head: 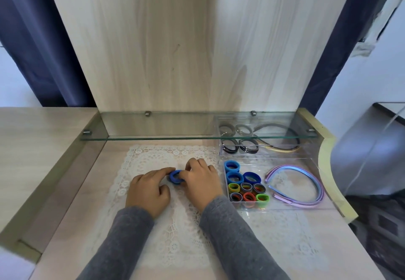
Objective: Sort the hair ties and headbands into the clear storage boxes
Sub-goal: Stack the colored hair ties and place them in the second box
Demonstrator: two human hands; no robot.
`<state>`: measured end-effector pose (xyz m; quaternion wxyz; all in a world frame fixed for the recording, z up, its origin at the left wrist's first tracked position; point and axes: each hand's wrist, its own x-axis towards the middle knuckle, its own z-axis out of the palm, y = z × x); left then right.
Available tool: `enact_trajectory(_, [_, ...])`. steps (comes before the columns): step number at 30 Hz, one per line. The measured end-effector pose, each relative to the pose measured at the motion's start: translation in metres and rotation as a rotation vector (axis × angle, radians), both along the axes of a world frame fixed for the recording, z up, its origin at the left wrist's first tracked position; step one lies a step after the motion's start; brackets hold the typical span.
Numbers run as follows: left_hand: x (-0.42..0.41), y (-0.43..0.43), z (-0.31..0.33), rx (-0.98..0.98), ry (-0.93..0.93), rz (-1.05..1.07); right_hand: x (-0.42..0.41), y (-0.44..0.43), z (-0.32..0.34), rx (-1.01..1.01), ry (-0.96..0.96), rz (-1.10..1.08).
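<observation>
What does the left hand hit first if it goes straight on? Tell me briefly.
The blue tie: a finger of the left hand touches it, and the right hand grips its far side.

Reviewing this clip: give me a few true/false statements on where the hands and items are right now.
1. The left hand and right hand hold a blue hair tie between them over the lace mat. True.
2. The near clear box has no headbands in it. False: pastel headbands lie in its right section.
3. The far clear box sits under the glass shelf. True.
4. The far clear box holds bright blue ties. False: it holds dark hair ties; the blue ones are in the near clear box.
</observation>
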<state>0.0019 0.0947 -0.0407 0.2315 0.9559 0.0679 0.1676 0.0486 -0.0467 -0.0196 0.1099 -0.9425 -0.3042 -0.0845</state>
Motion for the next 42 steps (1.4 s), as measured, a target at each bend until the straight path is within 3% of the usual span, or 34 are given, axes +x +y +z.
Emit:
enact_trajectory(12, [-0.011, -0.012, 0.006, -0.113, 0.042, -0.008, -0.011, -0.013, 0.012, -0.042, -0.030, 0.025])
enact_trajectory(20, [-0.012, -0.040, 0.032, -0.259, -0.069, -0.089, -0.005, -0.059, 0.051, -0.009, -0.012, 0.048])
enact_trajectory(27, [0.008, -0.089, 0.048, -0.356, -0.118, -0.227, 0.013, -0.117, 0.078, -0.079, -0.155, 0.030])
enact_trajectory(35, [0.040, -0.136, 0.042, -0.385, -0.076, -0.350, 0.027, -0.172, 0.064, -0.137, -0.268, -0.041])
enact_trajectory(42, [0.059, -0.149, 0.023, -0.324, -0.041, -0.411, 0.034, -0.190, 0.036, -0.169, -0.242, -0.100])
